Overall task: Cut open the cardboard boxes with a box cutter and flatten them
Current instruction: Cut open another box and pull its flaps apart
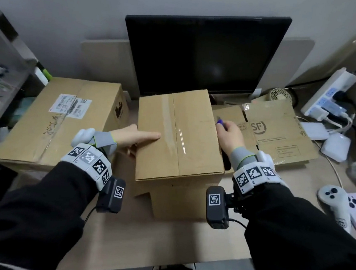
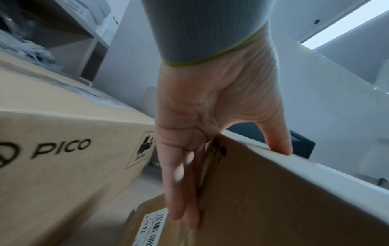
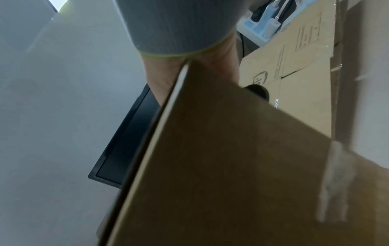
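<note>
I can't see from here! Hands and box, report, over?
Left hand flat on middle box. Right hand grips box cutter beside it. Top tape uncut. Nothing in the way.

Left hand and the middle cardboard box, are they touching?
Touching. In the left wrist view the left hand has its thumb on the middle cardboard box top edge, fingers flat against its side.

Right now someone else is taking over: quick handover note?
Left hand: open, thumb on top of the middle box, fingers flat against its left side.
Right hand: grips the box cutter at the box's right edge; blade hidden.
Middle box sits on the desk in front of the monitor, top seam still taped.
Large labelled box to its left, also taped.
Done: one SF box lies flattened on the right.
Left: cut the tape on both boxes and flatten them.
</note>
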### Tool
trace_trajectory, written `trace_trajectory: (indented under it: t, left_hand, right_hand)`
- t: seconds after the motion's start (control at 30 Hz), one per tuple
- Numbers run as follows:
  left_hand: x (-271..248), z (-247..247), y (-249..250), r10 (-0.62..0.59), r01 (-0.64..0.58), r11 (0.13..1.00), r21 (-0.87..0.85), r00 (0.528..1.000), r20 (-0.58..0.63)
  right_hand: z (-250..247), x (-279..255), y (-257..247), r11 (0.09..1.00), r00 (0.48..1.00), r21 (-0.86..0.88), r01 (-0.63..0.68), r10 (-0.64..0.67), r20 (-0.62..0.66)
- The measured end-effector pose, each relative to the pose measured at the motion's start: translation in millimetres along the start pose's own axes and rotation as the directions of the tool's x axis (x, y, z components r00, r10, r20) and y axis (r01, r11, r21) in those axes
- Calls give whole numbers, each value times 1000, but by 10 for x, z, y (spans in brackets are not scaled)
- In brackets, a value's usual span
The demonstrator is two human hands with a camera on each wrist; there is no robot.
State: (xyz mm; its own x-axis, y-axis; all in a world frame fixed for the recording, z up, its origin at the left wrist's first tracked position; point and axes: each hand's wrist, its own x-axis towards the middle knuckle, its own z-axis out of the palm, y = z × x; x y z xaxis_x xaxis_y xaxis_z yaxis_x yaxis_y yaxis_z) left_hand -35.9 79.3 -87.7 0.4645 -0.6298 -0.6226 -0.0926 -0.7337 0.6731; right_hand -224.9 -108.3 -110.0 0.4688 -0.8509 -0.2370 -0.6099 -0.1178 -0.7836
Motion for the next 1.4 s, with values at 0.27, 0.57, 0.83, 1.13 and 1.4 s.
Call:
trace_trajectory:
  t: [0.27,0.57,0.83,1.13,1.4]
  left_hand:
    - [-3,-7,123,254,-142,909,391,933,-253]
    - [127,244,-48,185,-61,830,554,968,-170]
    - [220,351,-135,225,-149,890,431,966,-131]
    - [315,524,-179,187,-87,785,614,977,-100]
    - [418,355,-149,246,-116,647,754,967,-62]
  right_hand:
    - [343,-58,-117,995,989,-43,92,-86,120]
    - [339,36,-48,987,995,159,11,-26,93]
    - [378,-86,-71,990,990,126,69,-84,116]
    - [465,-174,12,989,980,-88,118,-102,169]
    - [412,-310,-28,991,968,7,135,-134,214]
